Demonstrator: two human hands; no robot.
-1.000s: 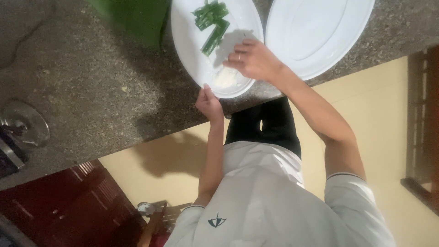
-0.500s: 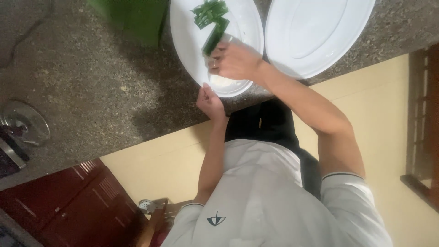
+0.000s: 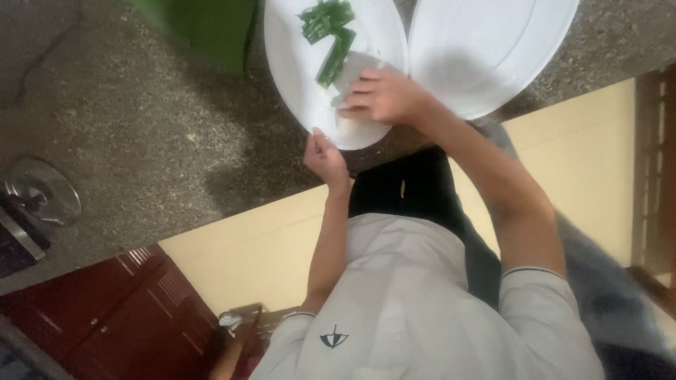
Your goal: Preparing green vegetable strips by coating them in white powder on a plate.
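At the far left edge a round metal lid [image 3: 41, 188] is seen lying on the speckled stone tabletop [image 3: 141, 141], and further along a green object [image 3: 204, 28] stands at the top of the view. Right of it a white oval plate [image 3: 289, 70] rests on the tabletop, carrying cut green vegetable pieces [image 3: 327, 35] toward its upper part. The plate's lower rim is pinched by the left hand [image 3: 324, 156], its fingers closed on the edge. The right hand [image 3: 380, 95] is laid on the plate's lower right part, its fingers [image 3: 352, 98] loosely curled and pressed down on a pale patch just below the green pieces; whether anything is gripped cannot be told. A second white plate [image 3: 493, 49] lies just beside the first, at the right.
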